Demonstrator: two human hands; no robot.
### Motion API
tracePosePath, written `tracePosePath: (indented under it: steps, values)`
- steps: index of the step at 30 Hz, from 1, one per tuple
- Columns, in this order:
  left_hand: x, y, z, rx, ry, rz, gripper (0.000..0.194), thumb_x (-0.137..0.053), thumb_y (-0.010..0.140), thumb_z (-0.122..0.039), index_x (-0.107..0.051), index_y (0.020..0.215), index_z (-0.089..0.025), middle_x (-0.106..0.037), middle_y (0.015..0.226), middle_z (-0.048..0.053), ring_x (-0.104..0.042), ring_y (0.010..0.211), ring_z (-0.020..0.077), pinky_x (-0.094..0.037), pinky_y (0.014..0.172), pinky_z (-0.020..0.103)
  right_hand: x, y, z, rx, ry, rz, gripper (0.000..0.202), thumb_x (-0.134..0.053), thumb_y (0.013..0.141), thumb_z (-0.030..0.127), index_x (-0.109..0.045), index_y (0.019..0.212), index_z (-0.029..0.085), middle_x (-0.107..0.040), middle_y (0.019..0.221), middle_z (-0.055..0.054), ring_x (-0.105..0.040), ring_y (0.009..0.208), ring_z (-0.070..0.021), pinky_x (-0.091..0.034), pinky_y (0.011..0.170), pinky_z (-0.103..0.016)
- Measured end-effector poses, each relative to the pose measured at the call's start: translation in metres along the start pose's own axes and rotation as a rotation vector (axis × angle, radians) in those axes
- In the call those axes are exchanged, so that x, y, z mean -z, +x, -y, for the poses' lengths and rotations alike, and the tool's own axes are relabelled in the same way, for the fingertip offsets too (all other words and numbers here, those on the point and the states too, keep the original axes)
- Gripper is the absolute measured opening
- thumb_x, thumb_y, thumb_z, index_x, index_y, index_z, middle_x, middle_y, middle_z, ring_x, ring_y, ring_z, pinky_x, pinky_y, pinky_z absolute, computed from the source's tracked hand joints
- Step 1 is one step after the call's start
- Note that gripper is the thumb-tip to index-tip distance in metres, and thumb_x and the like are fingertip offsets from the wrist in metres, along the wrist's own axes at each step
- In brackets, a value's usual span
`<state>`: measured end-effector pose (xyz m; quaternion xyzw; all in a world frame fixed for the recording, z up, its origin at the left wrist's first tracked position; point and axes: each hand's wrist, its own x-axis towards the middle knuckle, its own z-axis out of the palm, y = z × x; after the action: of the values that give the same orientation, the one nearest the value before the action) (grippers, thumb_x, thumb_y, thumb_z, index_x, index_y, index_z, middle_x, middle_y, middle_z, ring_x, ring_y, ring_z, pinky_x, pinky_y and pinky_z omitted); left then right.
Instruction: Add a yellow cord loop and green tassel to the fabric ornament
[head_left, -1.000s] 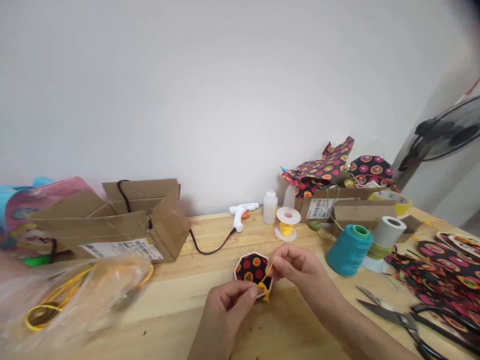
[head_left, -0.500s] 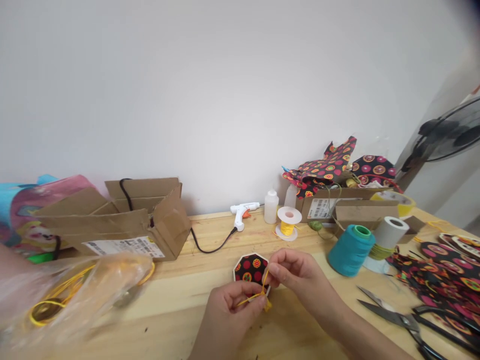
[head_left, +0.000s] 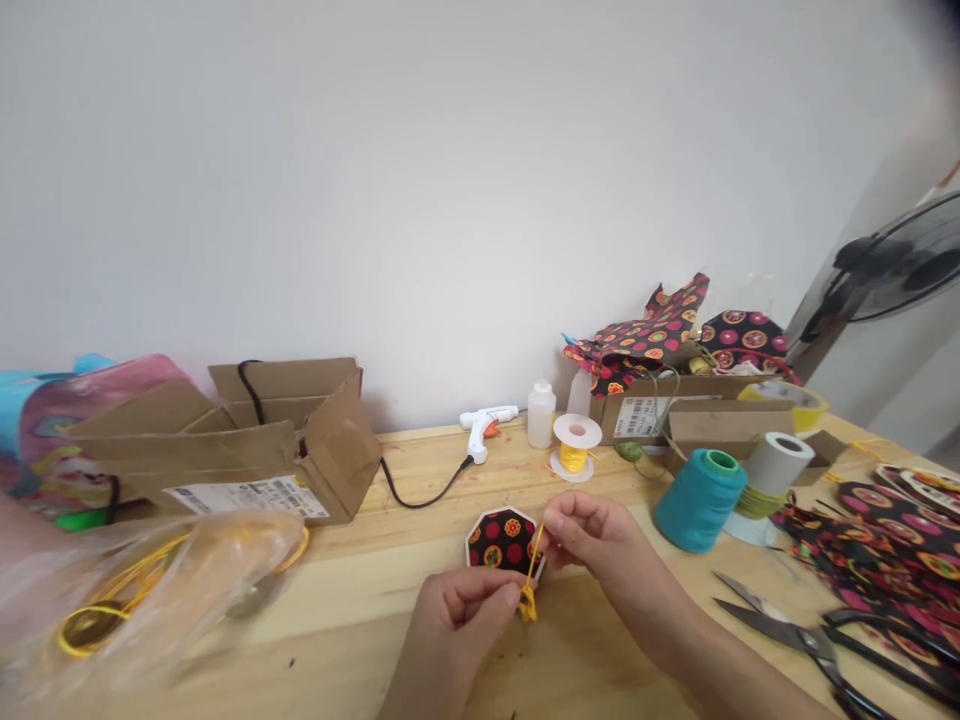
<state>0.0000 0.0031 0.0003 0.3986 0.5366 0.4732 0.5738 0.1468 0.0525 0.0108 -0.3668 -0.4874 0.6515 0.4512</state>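
My left hand (head_left: 471, 618) is closed, thumb and forefinger pinching a yellow cord (head_left: 535, 556) close to its small knotted bunch (head_left: 528, 604). Up and to the right, my right hand (head_left: 592, 540) pinches the cord's upper end, so a short length runs taut between both hands. Just behind the fingers lies an octagonal piece (head_left: 504, 540) covered in black fabric with red and orange round patterns and a pale rim. My left fingers hide its lower edge. Whether anything sits inside the yellow bunch is too small to tell.
Scissors (head_left: 806, 640) lie open at right, near fabric scraps (head_left: 862, 570). A teal thread cone (head_left: 701, 500), a yellow cord spool (head_left: 576, 458) and a white glue gun (head_left: 484, 430) stand farther back. At left are a cardboard box (head_left: 225, 460) and a plastic bag (head_left: 187, 580) of cord.
The cord between my hands has become longer and straighter. The loose strand across my left fingers no longer shows, and the bunch has shifted slightly left.
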Motion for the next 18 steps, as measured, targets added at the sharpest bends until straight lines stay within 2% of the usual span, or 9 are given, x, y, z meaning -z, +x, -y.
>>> tracePosePath:
  steps: [10,18]
  values:
    - [0.003,0.012,0.006,0.063,-0.049,0.005,0.018,-0.07,0.052,-0.032,-0.069,0.057,-0.014,-0.067,0.051,0.003,-0.052,0.047,0.0103,-0.035,0.048,0.019,-0.003,-0.002,0.003,0.043,-0.009,0.013,0.028,-0.065,0.063,0.04,-0.057,0.06,0.013,-0.06,0.055,0.0,-0.049,0.049,-0.0075,-0.04,0.051,-0.021]
    - [-0.002,0.007,0.002,-0.025,0.027,-0.049,0.016,-0.069,0.053,-0.029,-0.068,0.054,-0.014,-0.06,0.042,-0.001,-0.043,0.041,0.0075,-0.028,0.043,0.017,0.0,0.001,-0.004,0.0,0.115,-0.062,0.027,-0.067,0.061,0.038,-0.057,0.058,0.013,-0.059,0.054,0.001,-0.05,0.049,-0.0071,-0.039,0.052,-0.02]
